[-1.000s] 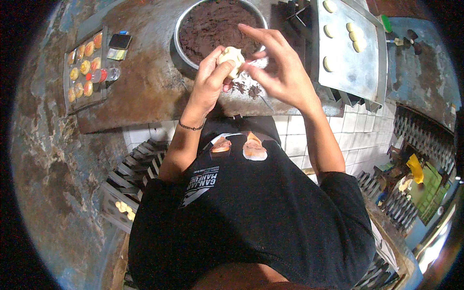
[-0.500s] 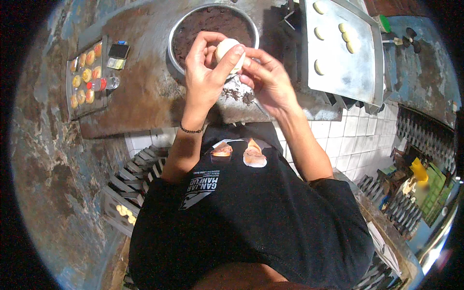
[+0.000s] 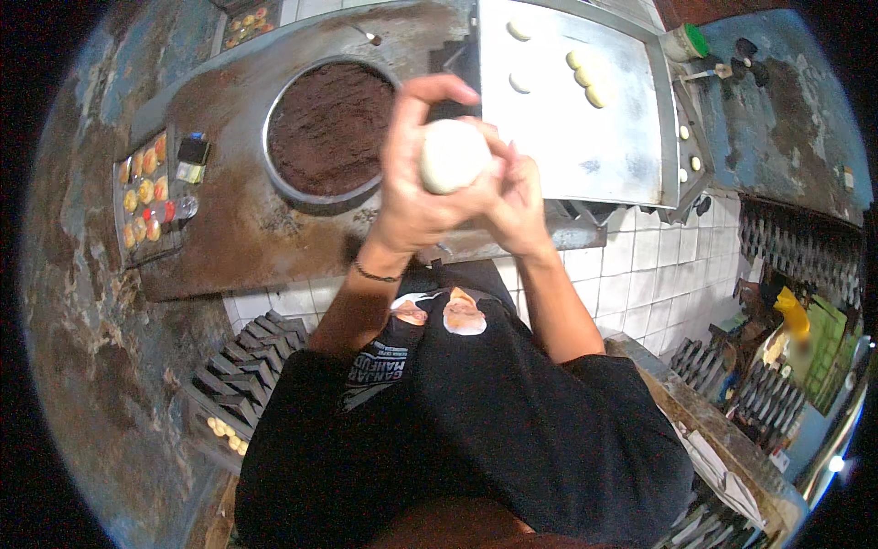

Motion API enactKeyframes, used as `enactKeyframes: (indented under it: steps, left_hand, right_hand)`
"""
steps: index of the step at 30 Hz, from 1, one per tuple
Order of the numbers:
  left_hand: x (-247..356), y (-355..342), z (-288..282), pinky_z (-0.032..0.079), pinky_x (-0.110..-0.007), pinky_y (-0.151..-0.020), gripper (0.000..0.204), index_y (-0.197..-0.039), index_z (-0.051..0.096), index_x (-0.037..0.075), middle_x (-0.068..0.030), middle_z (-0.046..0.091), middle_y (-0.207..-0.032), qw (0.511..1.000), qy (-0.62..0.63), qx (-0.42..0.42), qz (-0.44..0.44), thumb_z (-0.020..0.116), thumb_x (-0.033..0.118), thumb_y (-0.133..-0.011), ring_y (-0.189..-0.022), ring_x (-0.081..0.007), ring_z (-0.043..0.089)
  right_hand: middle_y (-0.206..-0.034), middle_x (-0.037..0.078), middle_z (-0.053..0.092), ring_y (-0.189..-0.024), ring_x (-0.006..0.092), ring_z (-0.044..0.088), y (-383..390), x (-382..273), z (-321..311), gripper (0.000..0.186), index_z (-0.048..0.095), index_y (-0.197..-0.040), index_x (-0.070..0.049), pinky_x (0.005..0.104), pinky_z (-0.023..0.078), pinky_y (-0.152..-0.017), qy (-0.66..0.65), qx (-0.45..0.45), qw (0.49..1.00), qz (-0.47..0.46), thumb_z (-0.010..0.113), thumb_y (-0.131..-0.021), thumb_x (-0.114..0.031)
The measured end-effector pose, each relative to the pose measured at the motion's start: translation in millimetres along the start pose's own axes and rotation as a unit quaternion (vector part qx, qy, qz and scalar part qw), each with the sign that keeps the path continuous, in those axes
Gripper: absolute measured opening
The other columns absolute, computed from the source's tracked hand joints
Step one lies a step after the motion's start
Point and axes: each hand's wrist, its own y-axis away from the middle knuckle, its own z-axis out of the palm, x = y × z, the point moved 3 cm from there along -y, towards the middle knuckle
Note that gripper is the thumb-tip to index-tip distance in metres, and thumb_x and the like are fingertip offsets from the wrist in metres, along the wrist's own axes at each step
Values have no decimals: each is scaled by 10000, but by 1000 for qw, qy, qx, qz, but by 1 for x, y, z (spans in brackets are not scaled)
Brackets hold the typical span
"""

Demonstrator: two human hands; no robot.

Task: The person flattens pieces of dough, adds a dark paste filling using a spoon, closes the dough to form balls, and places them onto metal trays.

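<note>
A smooth, pale ball of dough rests in my left hand, whose fingers curl round it with the forefinger arched above. Close against its right side is my right hand, its fingers blurred and partly hidden behind the left hand and the dough. Left of my hands, a round metal pan holds a dark brown crumbly filling. On the right lies a large metal baking tray with several pale dough pieces.
At the left of the worn table are a tray of baked buns, a clear bottle with a red cap and a dark phone-like object. Beyond the baking tray stands a green-lidded tub. White tiles line the area below.
The view has shifted, so the pan and baking tray appear further left. My hands have turned the dough ball and brought it away from over the pan, toward the baking tray.
</note>
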Motion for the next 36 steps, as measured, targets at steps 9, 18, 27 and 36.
enactKeyframes:
  steps: [9,18,27,36]
  left_hand:
    - [-97,-46,74,597,-382,-754,590,-1292,477,119,-144,753,-934,959,-261,-110,19,847,110,-833,-929,-331,782]
    - [-185,-46,117,575,-466,-741,667,-1442,442,121,-179,714,-1064,901,-386,-159,-117,787,172,-873,-835,-375,736]
    - [-188,24,89,487,-367,-536,394,-1267,608,80,-35,494,-617,880,-456,-23,-131,744,101,-898,-521,-212,590]
    - [-197,27,97,474,-353,-479,270,-1136,666,90,-21,521,-549,854,-519,-6,-37,749,88,-880,-457,-199,592]
  right_hand:
    - [-1363,89,686,-1217,204,659,2,-99,-133,599,678,-1366,-70,367,581,-937,367,-37,929,-7,881,-803,-96]
    - [-1199,57,682,-1060,180,646,-12,-59,-288,456,714,-1256,-73,334,625,-871,458,-43,885,75,844,-818,-64]
    - [-1659,208,329,-1524,371,335,-11,17,-313,843,322,-1603,9,475,261,-1283,719,-354,595,-60,569,-1011,-538]
    - [-1608,212,442,-1554,370,324,-37,17,-332,697,435,-1566,-17,474,269,-1276,508,-273,813,84,581,-1046,-458]
